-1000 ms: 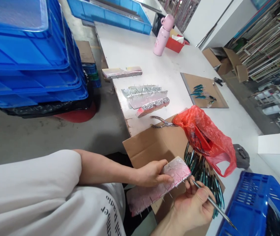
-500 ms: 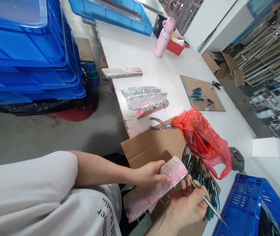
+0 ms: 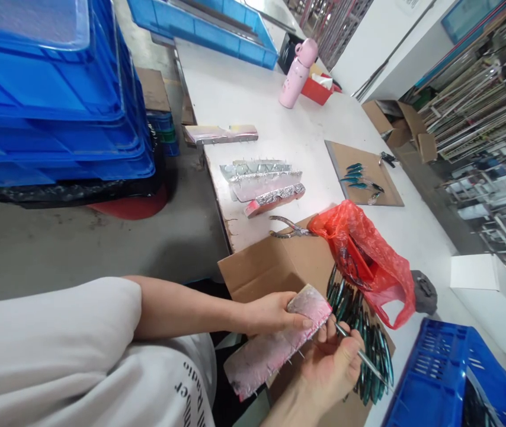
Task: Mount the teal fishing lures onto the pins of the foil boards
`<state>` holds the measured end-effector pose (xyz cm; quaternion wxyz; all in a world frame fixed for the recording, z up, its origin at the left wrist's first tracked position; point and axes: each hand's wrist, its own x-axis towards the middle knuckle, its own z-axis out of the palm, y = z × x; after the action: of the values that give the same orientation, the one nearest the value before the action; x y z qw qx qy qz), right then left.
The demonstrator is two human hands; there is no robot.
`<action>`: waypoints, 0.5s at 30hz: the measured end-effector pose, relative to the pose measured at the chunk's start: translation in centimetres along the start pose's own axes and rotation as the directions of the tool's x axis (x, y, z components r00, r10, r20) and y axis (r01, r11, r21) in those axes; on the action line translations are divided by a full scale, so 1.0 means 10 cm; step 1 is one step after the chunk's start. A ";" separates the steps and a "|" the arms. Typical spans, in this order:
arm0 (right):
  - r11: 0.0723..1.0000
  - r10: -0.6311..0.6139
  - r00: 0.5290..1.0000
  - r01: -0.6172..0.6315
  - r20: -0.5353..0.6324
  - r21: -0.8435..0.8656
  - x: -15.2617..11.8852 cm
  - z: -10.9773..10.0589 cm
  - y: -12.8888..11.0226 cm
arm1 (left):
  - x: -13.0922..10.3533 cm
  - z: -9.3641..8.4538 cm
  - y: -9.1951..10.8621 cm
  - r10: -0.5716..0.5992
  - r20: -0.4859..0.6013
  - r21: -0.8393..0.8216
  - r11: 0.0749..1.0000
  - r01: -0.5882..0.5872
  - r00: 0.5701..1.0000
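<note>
My left hand (image 3: 273, 314) is closed around the upper part of a long pink-and-white block (image 3: 266, 359), thumb on its face. Thin metal pins stick out in a row along the block's right edge. My right hand (image 3: 330, 362) pinches a slim, silvery pen-like metal tool (image 3: 371, 365) by the block's upper right corner. The tool's near end points at the pinned edge; its other end slants down to the right. Whether its tip touches a pin I cannot tell. Many slender dark teal pieces (image 3: 371, 332) lie on cardboard (image 3: 257, 267) just beyond my right hand.
Pliers (image 3: 291, 228) lie beside a red plastic bag (image 3: 368, 255). Similar pinned blocks (image 3: 266, 184) rest on the white table (image 3: 235, 89). A blue crate (image 3: 431, 367) stands at lower right, stacked blue bins (image 3: 53, 136) at left. A pink bottle (image 3: 297, 74) stands farther back.
The upper end of the block has shifted slightly left, and my right hand with the tool has moved left along with it. Both hands keep their hold. The view has shifted a little.
</note>
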<state>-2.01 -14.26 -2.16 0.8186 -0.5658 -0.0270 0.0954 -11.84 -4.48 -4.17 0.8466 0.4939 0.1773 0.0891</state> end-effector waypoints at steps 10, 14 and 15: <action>0.986 0.164 0.985 -0.165 0.057 0.011 0.15 -0.09 0.17 | 0.32 -0.01 0.13 0.117 0.133 -0.388 0.920 -0.057 0.984; 0.970 0.241 0.968 -0.243 0.062 0.023 0.25 -0.15 0.25 | 0.38 -0.04 0.07 0.042 0.079 -0.411 0.911 -0.006 0.996; 0.964 0.262 0.963 -0.264 0.064 0.022 0.26 -0.16 0.26 | 0.38 -0.04 0.07 0.027 0.072 -0.419 0.908 0.006 0.997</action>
<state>0.51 -14.36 -5.28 0.8060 -0.5486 0.0250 0.2209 -8.48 -2.55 -4.52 0.9383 0.3050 0.1192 0.1108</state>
